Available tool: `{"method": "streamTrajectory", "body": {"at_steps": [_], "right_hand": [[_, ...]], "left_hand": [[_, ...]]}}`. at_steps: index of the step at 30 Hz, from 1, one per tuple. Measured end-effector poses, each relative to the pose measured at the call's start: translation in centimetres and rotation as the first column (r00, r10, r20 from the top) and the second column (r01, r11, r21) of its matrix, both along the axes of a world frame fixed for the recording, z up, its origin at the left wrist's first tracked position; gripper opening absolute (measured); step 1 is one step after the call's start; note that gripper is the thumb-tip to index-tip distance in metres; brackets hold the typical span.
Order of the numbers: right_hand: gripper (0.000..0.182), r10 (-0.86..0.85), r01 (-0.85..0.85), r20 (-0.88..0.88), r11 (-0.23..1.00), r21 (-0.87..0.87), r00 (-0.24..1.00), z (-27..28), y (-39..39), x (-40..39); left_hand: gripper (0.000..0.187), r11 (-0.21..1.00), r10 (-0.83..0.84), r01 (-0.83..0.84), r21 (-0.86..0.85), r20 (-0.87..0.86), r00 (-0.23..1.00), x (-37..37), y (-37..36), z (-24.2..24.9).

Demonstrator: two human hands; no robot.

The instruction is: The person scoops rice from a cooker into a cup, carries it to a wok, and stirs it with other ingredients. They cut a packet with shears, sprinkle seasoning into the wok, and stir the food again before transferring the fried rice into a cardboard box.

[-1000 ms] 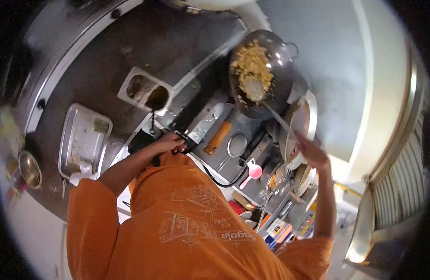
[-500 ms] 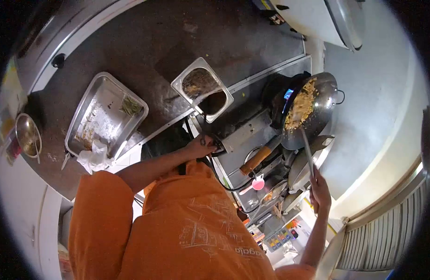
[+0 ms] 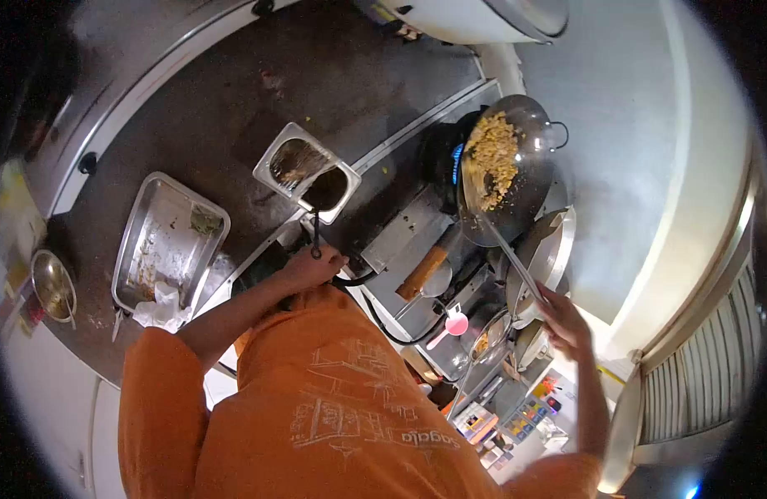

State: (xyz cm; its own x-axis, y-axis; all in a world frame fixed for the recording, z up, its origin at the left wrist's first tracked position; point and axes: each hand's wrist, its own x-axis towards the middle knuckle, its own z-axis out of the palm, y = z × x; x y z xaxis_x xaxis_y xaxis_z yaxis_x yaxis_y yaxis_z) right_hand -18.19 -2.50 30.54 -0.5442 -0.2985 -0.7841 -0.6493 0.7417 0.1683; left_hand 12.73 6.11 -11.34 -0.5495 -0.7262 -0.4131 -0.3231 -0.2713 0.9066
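My right hand (image 3: 564, 323) is closed around the long handle of a wok spatula (image 3: 512, 256). The spatula's far end reaches into a tilted wok (image 3: 529, 187), among loose, yellow-brown chopped food (image 3: 493, 154). A blue flame (image 3: 457, 164) burns beside the wok, whose wooden handle (image 3: 425, 270) points toward my body. My left hand (image 3: 317, 268) is low at the stove's front edge, fingers curled; what they grip is hidden. Just above it hangs the dark looped end of a utensil handle (image 3: 316, 245), coming from a square metal container (image 3: 275, 179) with dark contents.
On the dark counter, a metal tray (image 3: 155, 224) holds scraps and a crumpled white cloth or paper (image 3: 161, 309). A metal bowl (image 3: 53, 287) stands at far left. Beside the stove are another pan (image 3: 558, 249) and a pink round utensil (image 3: 456, 322). A large white vessel (image 3: 475, 18) is at the top.
The spatula has shifted through the food, which is now spread differently in the wok. My right hand's grip has tilted. The whole view has swung, moving the wok and containers leftward.
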Motion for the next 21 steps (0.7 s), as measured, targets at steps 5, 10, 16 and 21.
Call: {"method": "streamTrajectory", "body": {"at_steps": [5,10,16,21], "right_hand": [[0.05,-0.105,0.287,0.322,0.75,-0.596,0.941,-16.1,4.3,0.1],[0.046,-0.171,0.958,0.967,0.187,0.218,-0.187,-18.0,7.0,-0.6],[0.051,-0.028,0.266,0.352,0.712,-0.65,0.936,-9.9,7.8,-6.2],[0.057,0.718,-0.82,-0.397,0.514,-0.252,0.572,-16.5,5.2,-15.7]], "left_hand": [[0.045,0.959,-0.213,0.223,0.177,-0.073,0.974,1.4,-3.5,7.5],[0.048,0.964,-0.204,0.226,0.142,-0.15,0.967,-0.3,-3.7,9.8],[0.045,0.97,-0.126,0.166,0.179,-0.218,0.968,-5.0,-4.8,12.5],[0.04,0.909,-0.235,0.323,0.264,-0.316,0.919,-9.6,-4.4,11.3]]}}
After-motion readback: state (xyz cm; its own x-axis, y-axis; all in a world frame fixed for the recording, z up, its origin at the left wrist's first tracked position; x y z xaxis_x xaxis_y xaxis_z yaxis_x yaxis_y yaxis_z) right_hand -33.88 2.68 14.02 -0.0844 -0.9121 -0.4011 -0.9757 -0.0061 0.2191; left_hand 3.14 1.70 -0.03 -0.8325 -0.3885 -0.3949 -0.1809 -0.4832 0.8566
